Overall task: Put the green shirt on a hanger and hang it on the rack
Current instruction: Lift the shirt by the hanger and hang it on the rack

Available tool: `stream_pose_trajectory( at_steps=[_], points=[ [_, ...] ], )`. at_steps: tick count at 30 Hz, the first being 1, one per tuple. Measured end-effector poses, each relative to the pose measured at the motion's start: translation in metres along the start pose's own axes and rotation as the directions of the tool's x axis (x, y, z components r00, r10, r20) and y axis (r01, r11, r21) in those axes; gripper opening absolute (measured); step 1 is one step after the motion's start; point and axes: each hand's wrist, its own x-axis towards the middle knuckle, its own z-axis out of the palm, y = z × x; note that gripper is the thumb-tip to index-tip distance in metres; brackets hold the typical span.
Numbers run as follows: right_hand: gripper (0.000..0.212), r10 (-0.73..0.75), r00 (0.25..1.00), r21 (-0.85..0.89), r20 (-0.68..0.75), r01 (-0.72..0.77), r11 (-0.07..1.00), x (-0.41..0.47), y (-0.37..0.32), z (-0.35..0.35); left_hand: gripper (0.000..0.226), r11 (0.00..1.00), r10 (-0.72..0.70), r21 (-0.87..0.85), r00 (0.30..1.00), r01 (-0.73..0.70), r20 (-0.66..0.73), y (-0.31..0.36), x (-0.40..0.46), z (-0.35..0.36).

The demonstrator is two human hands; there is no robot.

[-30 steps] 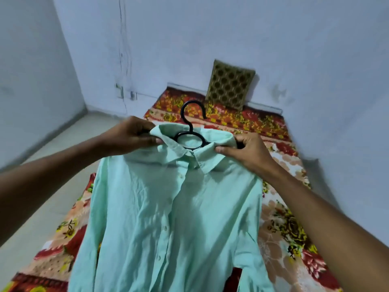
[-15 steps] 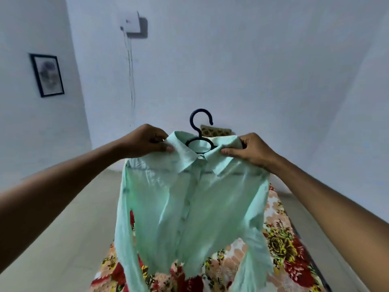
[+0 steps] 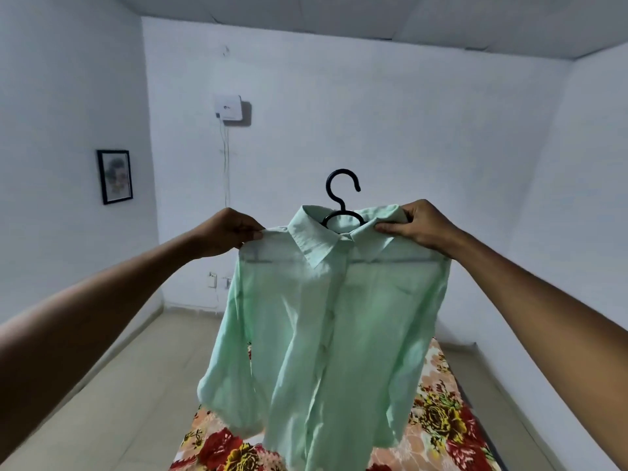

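Both hands closed on cloth. Left hand (image 3: 228,232) pinches the shoulder seam of the green shirt (image 3: 326,321) at its left edge, thumb and fingers shut over the fabric. Right hand (image 3: 419,223) clamps the collar and right shoulder, thumb on the front of the collar, fingers wrapped behind.

Left wall: framed picture (image 3: 115,176), dark frame, contents too blurred to read. Back wall, left of centre: white box (image 3: 228,110) mounted high, thin cables dropping from it down toward sockets (image 3: 219,281) near the floor.

Centre: shirt held up in the air at arm's length, front facing the camera, buttoned placket running down the middle, collar folded down. Black hanger (image 3: 341,195) is inside the shirt: hook stands up clear above the collar, opening to the right; neck loop shows inside the collar; the bar shows as a faint dark line through the thin cloth across both shoulders. Left sleeve hangs bunched at the cuff; right sleeve drops along the shirt's side. Chest pocket on the right half.

Below: shirt's hem hangs above the floral mattress (image 3: 438,413), red and yellow flowers, lying on the tiled floor (image 3: 129,396). Whether hem touches mattress cannot be told.

Rack not seen.
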Motion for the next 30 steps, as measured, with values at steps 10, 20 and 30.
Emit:
stream_pose_trajectory(
  at_steps=[10, 20, 30],
  points=[
    [0.024, -0.019, 0.999, 0.023, -0.044, 0.021, 1.0, -0.022, -0.011, -0.042, 0.036, 0.989, -0.064, -0.126, 0.996, 0.072, 0.067, 0.028, -0.013, -0.005],
    [0.017, -0.078, 0.994, 0.096, -0.076, 0.085, 0.992, -0.028, -0.018, -0.043, 0.039, 0.995, 0.057, 0.083, 0.997, -0.052, -0.054, 0.07, 0.002, -0.006],
    [0.017, -0.135, 0.989, 0.077, -0.062, 0.139, 0.987, -0.027, -0.03, -0.035, 0.028, 0.978, 0.179, 0.108, 0.984, -0.177, -0.008, 0.154, 0.036, 0.021]
  ],
)
